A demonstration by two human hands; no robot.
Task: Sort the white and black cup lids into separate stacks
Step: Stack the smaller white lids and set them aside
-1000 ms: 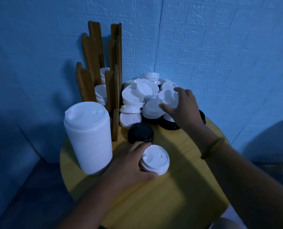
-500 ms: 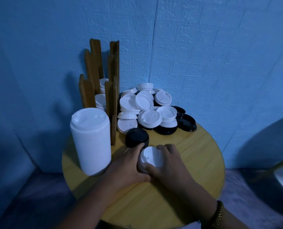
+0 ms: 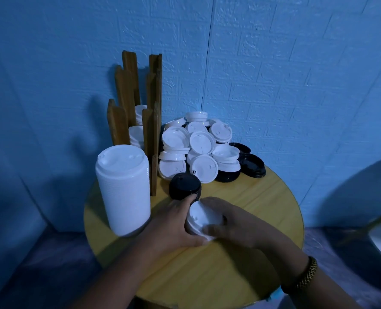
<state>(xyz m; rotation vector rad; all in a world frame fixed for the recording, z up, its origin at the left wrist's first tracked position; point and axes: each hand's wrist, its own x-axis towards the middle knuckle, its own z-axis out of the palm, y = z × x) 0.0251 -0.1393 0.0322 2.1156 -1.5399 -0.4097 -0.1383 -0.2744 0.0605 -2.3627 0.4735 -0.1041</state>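
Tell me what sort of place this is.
Probably a corner of a drinks stall or café storeroom, though it could be a home: a small round wooden table against a blue brick-patterned wall, a wooden slotted rack holding lids, and a heap of disposable cup lids.

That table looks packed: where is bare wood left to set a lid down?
Bare wood lies on the round table between the right hand and the right rim, and between the left hand and the near edge. Crowded: the back, with the lid pile, wooden rack and tall white lid stack.
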